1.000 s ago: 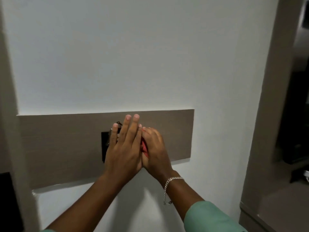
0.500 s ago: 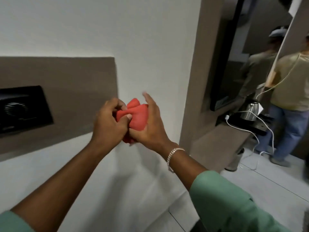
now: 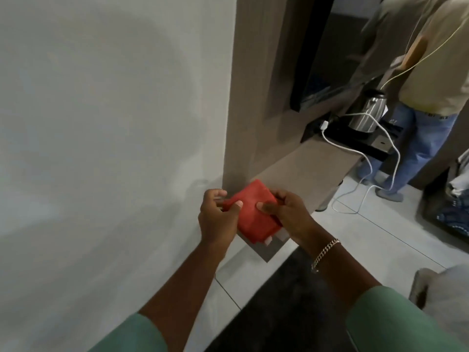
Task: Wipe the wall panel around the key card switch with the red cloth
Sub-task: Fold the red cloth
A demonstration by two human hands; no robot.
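Note:
The red cloth is folded into a flat pad and held in front of me, away from the wall. My left hand pinches its left edge with thumb on top. My right hand, with a chain bracelet on the wrist, grips its right edge. The brown wall panel and the key card switch are out of view; only plain white wall fills the left side.
A brown wooden column and a low shelf stand to the right, with a steel kettle and a white charger cable. Another person stands at the far right. Tiled floor and a dark mat lie below.
The view swung right and down, so the panel and switch left the frame. Both hands came off the wall, lowered, and flattened the bunched cloth into a folded pad.

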